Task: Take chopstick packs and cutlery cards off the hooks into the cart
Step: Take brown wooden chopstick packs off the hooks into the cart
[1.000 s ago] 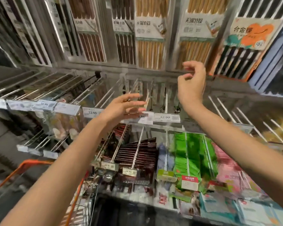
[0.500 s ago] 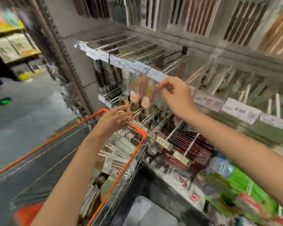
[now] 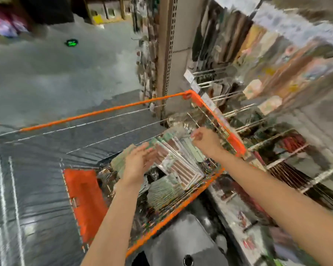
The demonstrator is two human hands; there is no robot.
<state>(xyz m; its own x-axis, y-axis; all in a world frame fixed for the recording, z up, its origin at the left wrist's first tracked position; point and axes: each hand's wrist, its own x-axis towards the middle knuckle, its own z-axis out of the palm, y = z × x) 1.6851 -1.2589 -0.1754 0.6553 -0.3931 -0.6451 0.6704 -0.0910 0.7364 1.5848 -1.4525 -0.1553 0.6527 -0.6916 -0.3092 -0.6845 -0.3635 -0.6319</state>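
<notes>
A: What fills the frame?

B: A grey shop floor (image 3: 46, 77) spreads across the left, and a display rack (image 3: 277, 83) of metal hooks (image 3: 258, 123) hung with blurred packaged goods rises on the right. Between them stands a wire cart (image 3: 112, 110) with an orange rim.

A: And inside the cart?

B: A stack of chopstick packs (image 3: 178, 166), clear-fronted cards showing brown sticks, lies tilted over the cart's near right part, above other packaged goods too blurred to name.

A: Where are the hands?

B: Both reach over the cart. The left hand (image 3: 140, 162) has its fingers stretched out, relaxed, against the near left edge of the stack. The right hand (image 3: 206, 141) is at the stack's far end, fingers curled, appearing to pinch the top of the packs, though blur keeps the grasp from being certain.

A: Anything else?

B: A small green light (image 3: 71, 42) glows on the floor at far left
</notes>
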